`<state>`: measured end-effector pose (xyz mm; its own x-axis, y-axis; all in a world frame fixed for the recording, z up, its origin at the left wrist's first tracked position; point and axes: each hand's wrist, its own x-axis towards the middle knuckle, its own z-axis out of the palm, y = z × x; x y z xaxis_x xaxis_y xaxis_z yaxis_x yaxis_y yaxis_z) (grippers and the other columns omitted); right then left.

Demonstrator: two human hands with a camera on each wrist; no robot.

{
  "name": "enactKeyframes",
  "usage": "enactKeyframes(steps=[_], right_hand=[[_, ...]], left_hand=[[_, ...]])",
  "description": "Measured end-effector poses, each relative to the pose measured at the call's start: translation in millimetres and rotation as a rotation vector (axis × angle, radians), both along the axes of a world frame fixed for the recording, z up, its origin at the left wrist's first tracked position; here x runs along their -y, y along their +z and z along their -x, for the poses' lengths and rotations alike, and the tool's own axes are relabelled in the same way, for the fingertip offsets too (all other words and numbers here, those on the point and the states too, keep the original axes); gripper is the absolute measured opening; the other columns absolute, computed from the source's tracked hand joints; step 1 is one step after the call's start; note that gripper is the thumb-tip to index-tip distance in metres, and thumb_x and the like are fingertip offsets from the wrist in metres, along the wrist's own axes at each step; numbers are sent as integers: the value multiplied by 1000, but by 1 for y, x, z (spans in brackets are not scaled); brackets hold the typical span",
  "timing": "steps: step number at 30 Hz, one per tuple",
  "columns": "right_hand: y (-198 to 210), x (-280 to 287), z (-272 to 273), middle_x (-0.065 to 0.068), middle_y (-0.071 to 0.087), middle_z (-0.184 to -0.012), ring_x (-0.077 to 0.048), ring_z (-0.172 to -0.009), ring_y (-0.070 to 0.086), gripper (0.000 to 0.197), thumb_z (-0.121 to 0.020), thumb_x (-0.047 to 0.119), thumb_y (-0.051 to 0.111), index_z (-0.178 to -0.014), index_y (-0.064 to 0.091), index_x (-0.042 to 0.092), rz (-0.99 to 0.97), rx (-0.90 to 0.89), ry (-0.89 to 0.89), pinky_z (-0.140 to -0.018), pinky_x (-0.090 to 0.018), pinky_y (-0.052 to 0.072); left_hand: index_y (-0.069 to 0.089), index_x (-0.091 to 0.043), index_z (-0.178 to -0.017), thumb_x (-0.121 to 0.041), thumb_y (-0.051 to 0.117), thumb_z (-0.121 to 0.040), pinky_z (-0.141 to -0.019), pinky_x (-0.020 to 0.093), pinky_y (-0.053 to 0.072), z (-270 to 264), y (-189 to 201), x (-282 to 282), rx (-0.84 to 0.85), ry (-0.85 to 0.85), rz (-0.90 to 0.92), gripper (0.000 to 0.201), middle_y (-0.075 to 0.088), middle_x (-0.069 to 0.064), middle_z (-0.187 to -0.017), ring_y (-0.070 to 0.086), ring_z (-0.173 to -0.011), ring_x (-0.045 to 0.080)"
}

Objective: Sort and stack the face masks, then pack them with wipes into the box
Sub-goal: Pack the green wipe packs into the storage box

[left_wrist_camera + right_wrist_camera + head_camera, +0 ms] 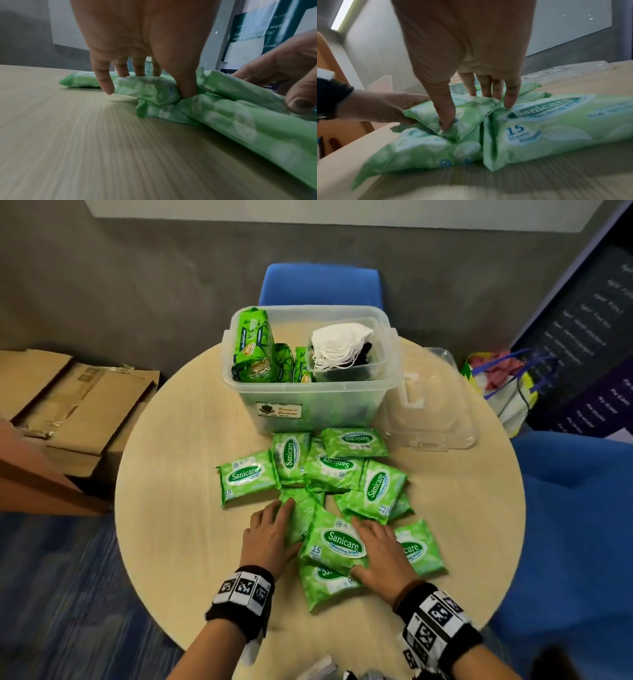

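Several green Sanicare wipes packs (342,465) lie in a loose heap on the round table (178,508). My left hand (286,525) grips a small pack (145,89); its thumb (187,86) presses the near side and the fingers curl behind. My right hand (371,546) holds the top pack (337,542) of the near pile, thumb (447,119) at its near edge and fingers over its far edge. The clear box (308,409) behind holds upright wipes packs (255,347) on the left and a stack of white masks (337,345) on the right, with something dark under them.
The box's clear lid (428,412) lies to its right. Blue chairs stand behind the table (322,284) and at the right (575,508). Flattened cardboard (78,398) lies on the floor to the left, and a bag (503,378) sits at the far right.
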<state>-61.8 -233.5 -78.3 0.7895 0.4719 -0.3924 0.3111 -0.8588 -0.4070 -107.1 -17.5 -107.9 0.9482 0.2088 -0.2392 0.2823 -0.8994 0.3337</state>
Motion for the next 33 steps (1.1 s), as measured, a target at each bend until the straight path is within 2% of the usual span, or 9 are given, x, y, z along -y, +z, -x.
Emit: enactKeyframes(steps=[6, 12, 15, 19, 21, 24, 26, 29, 33], right_hand=[[9, -5, -12, -1, 34, -136, -21, -129, 30, 93, -74, 48, 71, -148, 21, 22, 49, -37, 2, -107, -36, 32], [19, 5, -19, 3, 48, -120, -18, -116, 51, 64, -72, 26, 81, -126, 52, 13, -211, -224, -234, -92, -23, 39], [19, 19, -20, -4, 51, -131, -17, -120, 48, 63, -74, 19, 79, -129, 50, 11, -348, -302, -343, -94, -24, 36], [20, 29, -21, -1, 48, -134, -18, -125, 45, 65, -75, 17, 78, -132, 48, 8, -486, -320, -401, -99, -28, 35], [28, 32, -24, 4, 50, -129, -16, -123, 48, 63, -75, 14, 79, -130, 50, 9, -538, -304, -381, -104, -31, 37], [56, 35, -33, 6, 69, -102, -11, -100, 63, 41, -71, -6, 75, -105, 66, 15, -600, -290, -263, -86, -17, 47], [76, 31, -40, 10, 68, -87, -7, -86, 63, 41, -68, -10, 67, -92, 70, 23, -536, -248, -71, -75, -11, 46], [92, 14, -42, 12, 67, -89, -4, -86, 61, 38, -67, -1, 64, -96, 74, 22, -334, -189, 216, -78, -17, 47], [86, -6, -32, 3, 71, -92, -10, -84, 64, 28, -70, 4, 68, -95, 69, 19, -300, -197, 267, -76, -24, 51]], left_hand=[[37, -35, -143, -75, 27, -70, -100, 44, 34, 2, 15, -10, -33, 122, -73, 84, 50, -3, -138, 50, -120, 25], [64, -33, -111, -58, 47, -82, -93, 48, 50, 25, 38, -25, 170, 594, 880, 42, 66, 6, -121, 62, -110, 25], [64, -18, -113, -42, 51, -90, -90, 56, 51, 32, 52, -19, 189, 804, 1184, 36, 68, 15, -116, 64, -107, 34], [62, -17, -118, -42, 54, -89, -76, 42, 57, 40, 64, -8, 69, 833, 1569, 39, 72, 10, -110, 70, -92, 25], [62, -9, -117, -26, 75, -70, -68, 38, 59, 43, 63, -8, 23, 764, 1536, 51, 73, 13, -104, 72, -85, 27], [64, -9, -112, -17, 69, -65, -68, 40, 59, 41, 57, -14, -56, 657, 1313, 47, 75, 12, -98, 72, -81, 28], [67, -16, -108, -23, 69, -68, -72, 39, 58, 37, 59, -17, -101, 516, 1132, 41, 76, 6, -95, 72, -83, 24], [64, -26, -115, -34, 73, -83, -80, 27, 53, 27, 66, -13, -115, 209, 923, 34, 73, -6, -108, 69, -93, 8], [57, -28, -129, -64, 38, -91, -96, 35, 46, 13, 78, 3, -189, -96, 634, 56, 65, -2, -122, 60, -111, 14]])
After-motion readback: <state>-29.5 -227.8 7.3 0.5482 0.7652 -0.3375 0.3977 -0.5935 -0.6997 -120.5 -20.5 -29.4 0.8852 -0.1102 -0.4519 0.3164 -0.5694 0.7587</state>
